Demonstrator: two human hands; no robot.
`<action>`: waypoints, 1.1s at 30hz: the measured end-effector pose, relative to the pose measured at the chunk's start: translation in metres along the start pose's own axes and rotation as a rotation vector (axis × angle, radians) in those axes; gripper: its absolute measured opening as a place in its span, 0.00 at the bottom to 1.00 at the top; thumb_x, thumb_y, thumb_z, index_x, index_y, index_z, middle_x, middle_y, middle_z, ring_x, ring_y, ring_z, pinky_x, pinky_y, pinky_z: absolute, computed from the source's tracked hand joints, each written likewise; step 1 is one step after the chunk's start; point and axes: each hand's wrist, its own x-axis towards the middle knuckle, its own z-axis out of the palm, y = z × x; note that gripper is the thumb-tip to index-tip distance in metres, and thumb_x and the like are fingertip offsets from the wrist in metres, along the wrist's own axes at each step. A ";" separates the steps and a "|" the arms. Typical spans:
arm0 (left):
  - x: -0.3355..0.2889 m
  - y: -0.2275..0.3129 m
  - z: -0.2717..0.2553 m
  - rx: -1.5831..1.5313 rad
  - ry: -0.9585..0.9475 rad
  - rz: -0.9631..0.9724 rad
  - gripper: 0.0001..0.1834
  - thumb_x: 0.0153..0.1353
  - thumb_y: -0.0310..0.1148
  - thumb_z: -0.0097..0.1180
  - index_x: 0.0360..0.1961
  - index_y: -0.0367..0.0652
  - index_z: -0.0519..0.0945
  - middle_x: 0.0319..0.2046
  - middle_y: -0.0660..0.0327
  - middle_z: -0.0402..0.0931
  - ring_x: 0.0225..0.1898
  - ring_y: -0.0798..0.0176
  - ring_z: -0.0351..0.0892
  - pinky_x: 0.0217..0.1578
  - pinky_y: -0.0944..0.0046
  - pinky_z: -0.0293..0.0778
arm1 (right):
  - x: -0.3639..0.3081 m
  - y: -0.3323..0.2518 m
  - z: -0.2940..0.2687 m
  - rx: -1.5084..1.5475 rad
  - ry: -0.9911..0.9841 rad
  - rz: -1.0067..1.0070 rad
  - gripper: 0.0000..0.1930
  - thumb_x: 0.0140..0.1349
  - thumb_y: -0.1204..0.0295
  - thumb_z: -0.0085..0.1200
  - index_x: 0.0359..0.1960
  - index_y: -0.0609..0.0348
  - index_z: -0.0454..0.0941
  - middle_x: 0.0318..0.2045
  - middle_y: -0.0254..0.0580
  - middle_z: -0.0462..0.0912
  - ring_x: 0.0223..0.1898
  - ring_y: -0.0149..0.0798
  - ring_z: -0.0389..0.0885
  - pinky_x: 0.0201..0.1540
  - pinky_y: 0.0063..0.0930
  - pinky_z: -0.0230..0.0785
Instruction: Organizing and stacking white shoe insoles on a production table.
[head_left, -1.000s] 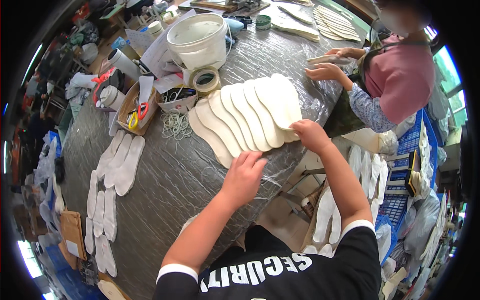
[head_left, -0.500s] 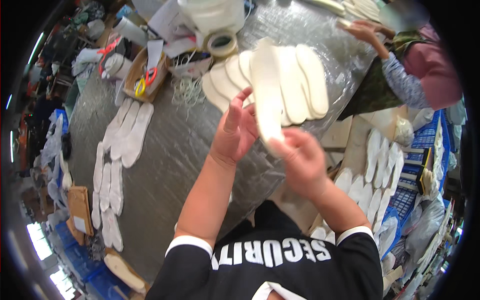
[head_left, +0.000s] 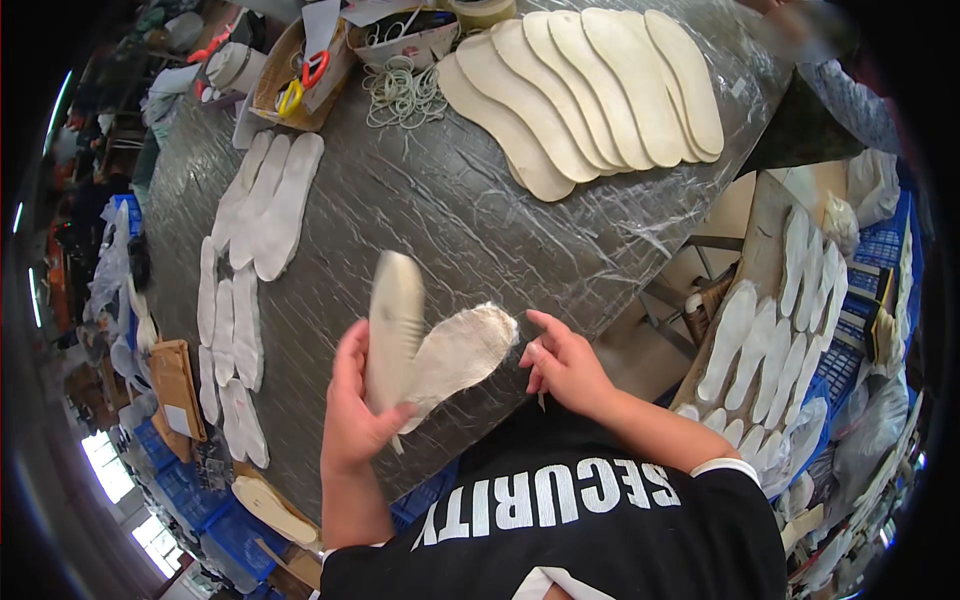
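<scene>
My left hand is closed around the lower ends of two shoe insoles, which fan apart above the table's near edge. The cream insole stands nearly upright and is blurred by motion. Tilted to the right, the other insole looks greyish white and rough, with a ragged tip. My right hand is just beyond that tip, not touching it. Its index finger stretches out and the other fingers are bent, apart from it. A tiny pale sliver shows below these fingers; what it is I cannot tell.
Overlapping cream insoles lie at the far side of the dark, film-covered table. White insoles line its left side. Scissors stand in a box beside tangled cord. More insoles rest on a board at right. A co-worker's sleeve shows at far right.
The cream insole has passed from my right hand to my left and come nearer to me. A rough whitish insole now shows with it. My view has tilted lower.
</scene>
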 end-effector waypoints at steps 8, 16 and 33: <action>-0.032 -0.037 -0.004 0.500 -0.097 -0.122 0.48 0.36 0.32 0.74 0.60 0.33 0.64 0.54 0.47 0.69 0.57 0.48 0.70 0.57 0.55 0.67 | 0.022 0.007 0.015 0.188 0.028 0.218 0.17 0.68 0.74 0.48 0.57 0.65 0.68 0.26 0.38 0.78 0.18 0.27 0.76 0.18 0.19 0.67; -0.027 -0.053 0.012 0.651 -0.067 0.043 0.50 0.35 0.31 0.74 0.61 0.33 0.61 0.59 0.45 0.62 0.58 0.45 0.67 0.59 0.54 0.65 | 0.024 0.005 0.018 0.173 0.102 0.227 0.14 0.67 0.76 0.49 0.54 0.62 0.71 0.24 0.35 0.77 0.17 0.25 0.75 0.17 0.18 0.66; -0.017 -0.051 0.022 0.794 -0.109 0.087 0.48 0.38 0.33 0.74 0.60 0.33 0.61 0.58 0.44 0.63 0.58 0.43 0.67 0.58 0.53 0.65 | 0.025 0.004 0.013 0.255 0.046 0.210 0.14 0.67 0.77 0.47 0.53 0.62 0.74 0.23 0.34 0.77 0.17 0.24 0.76 0.17 0.18 0.66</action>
